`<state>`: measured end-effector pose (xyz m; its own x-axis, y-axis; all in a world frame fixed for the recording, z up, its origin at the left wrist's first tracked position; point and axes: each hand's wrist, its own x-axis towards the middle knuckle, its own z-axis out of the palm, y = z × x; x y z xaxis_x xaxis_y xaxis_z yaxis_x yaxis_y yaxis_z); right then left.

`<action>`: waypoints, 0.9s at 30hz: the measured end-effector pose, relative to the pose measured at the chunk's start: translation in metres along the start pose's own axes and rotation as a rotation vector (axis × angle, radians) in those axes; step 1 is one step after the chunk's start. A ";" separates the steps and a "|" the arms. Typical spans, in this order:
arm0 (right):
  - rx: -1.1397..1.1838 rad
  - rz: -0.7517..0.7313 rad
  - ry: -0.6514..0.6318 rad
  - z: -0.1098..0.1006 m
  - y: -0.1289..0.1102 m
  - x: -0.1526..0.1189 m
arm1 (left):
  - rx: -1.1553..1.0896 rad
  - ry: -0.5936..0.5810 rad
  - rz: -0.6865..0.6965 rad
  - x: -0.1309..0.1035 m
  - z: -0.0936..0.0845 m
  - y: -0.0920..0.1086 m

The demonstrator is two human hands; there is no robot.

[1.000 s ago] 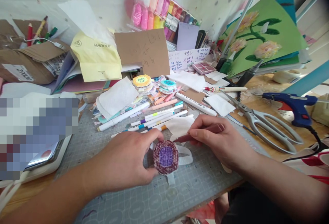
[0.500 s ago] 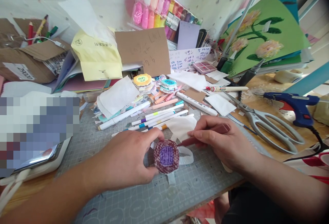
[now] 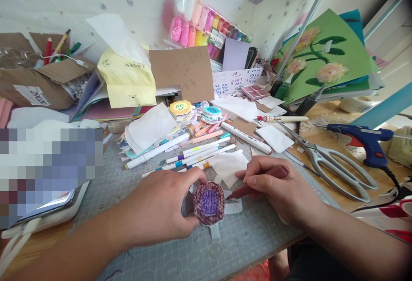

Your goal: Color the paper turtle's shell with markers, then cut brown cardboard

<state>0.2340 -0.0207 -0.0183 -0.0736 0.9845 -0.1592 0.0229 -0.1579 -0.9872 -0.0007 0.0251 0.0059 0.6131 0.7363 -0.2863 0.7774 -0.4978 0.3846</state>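
Note:
Between thumb and fingers, my left hand (image 3: 164,206) grips a small round piece (image 3: 209,203) by its left edge. The piece has a purple square centre and a maroon, speckled border. Pale translucent strips stick out at its right and bottom. My right hand (image 3: 273,186) is closed around a maroon pen (image 3: 240,191), whose tip points at the right edge of the piece. Beneath both hands lies a grey-green cutting mat (image 3: 154,253) with grid lines.
Markers (image 3: 193,154) and white paper pieces (image 3: 228,167) lie behind my hands. Scissors (image 3: 334,165) and a blue glue gun (image 3: 367,137) are at the right. A tablet-like device (image 3: 54,203) lies at the left. A cardboard box (image 3: 41,87) stands back left.
The whole view has shifted slightly, so the scene sits lower. The pen tip has drawn back a little from the piece's edge. Both hands keep their holds.

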 end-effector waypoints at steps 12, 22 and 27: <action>0.009 0.006 0.013 0.001 -0.003 0.001 | 0.010 -0.028 0.018 -0.002 -0.007 0.006; 0.000 -0.024 0.012 0.003 -0.004 0.002 | 0.033 0.038 0.041 -0.003 -0.001 0.001; -0.012 -0.022 -0.005 0.005 -0.009 -0.001 | 0.039 -0.015 -0.008 -0.002 -0.007 0.007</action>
<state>0.2292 -0.0208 -0.0096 -0.0788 0.9874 -0.1373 0.0332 -0.1350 -0.9903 0.0025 0.0230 0.0155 0.6088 0.7333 -0.3027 0.7869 -0.5099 0.3475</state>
